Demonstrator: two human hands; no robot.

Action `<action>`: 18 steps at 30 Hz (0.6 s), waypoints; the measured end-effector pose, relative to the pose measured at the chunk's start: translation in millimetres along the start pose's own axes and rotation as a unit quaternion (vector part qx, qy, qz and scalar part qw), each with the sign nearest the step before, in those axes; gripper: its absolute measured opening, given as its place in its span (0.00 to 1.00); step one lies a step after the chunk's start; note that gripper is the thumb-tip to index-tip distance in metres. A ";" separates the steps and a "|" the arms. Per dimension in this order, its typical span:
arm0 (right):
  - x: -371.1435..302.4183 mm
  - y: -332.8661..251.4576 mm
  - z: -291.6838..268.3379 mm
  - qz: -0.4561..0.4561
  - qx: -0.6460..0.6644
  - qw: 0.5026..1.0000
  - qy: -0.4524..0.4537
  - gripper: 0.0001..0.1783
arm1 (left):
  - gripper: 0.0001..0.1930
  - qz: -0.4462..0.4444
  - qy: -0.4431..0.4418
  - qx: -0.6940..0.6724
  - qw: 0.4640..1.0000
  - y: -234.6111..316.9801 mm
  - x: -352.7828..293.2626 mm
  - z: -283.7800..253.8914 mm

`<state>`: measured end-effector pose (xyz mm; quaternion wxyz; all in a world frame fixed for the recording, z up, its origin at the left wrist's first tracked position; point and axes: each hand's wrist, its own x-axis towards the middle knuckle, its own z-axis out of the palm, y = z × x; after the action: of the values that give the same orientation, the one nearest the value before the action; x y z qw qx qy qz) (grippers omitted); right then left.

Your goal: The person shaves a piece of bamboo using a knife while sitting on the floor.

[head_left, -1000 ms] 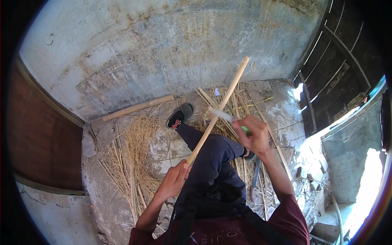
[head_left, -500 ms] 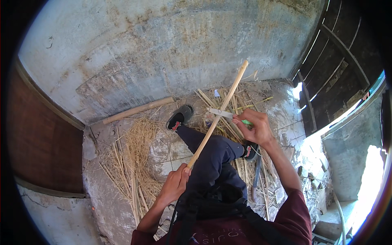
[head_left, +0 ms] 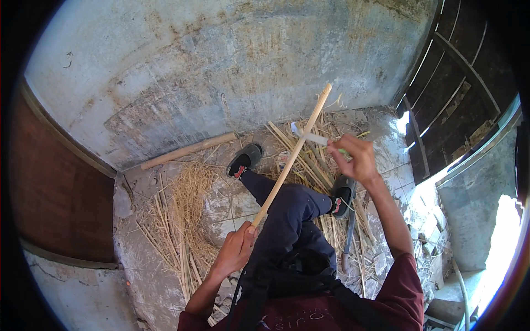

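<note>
My left hand [head_left: 236,249] is closed round the near end of a long pale bamboo strip [head_left: 287,165], which slants up and away to the right above my leg. In my right hand [head_left: 354,158] is a knife [head_left: 316,138] with a light blade and a green handle, mostly covered by my fingers. The blade lies across the upper part of the strip and touches it. A thin curled shaving [head_left: 335,102] hangs near the strip's far end.
Split strips [head_left: 312,160] and straw-like shavings [head_left: 190,190] litter the floor around my shoes. A bamboo pole [head_left: 190,150] lies along the stained wall [head_left: 221,71]. Beside my right shoe rests a long-bladed tool [head_left: 349,240]. Dark slatted boards [head_left: 452,83] stand at right.
The knife has slid up the strip toward its far end, my right hand moving up and slightly right with it. My left hand keeps its hold almost in place.
</note>
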<state>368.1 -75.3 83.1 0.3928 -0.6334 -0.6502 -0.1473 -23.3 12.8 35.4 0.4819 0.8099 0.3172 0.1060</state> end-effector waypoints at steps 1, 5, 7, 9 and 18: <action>2.3 5.1 -1.2 -0.006 -0.009 1.000 0.022 0.04 | 0.20 0.001 0.000 -0.003 1.000 -1.2 -0.3 -0.2; 6.7 8.2 5.8 -0.008 -0.006 0.999 0.031 0.04 | 0.19 -0.006 0.000 0.009 1.000 2.1 2.6 -4.0; 8.7 14.1 3.6 0.002 -0.024 0.999 0.033 0.04 | 0.19 0.001 0.005 0.002 1.000 4.1 4.5 -5.2; 16.4 46.7 -14.2 0.060 -0.076 0.992 0.081 0.06 | 0.19 0.008 0.002 0.010 1.000 -11.7 -3.7 -3.8; -2.8 84.6 -22.9 0.233 -0.068 0.961 0.131 0.13 | 0.22 -0.019 0.027 -0.046 0.998 -38.1 -2.0 -5.9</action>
<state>454.7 -80.1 70.1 0.4541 -0.7676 -0.4159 -0.1778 -43.3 28.5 6.4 0.5114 0.7778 0.3401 0.1336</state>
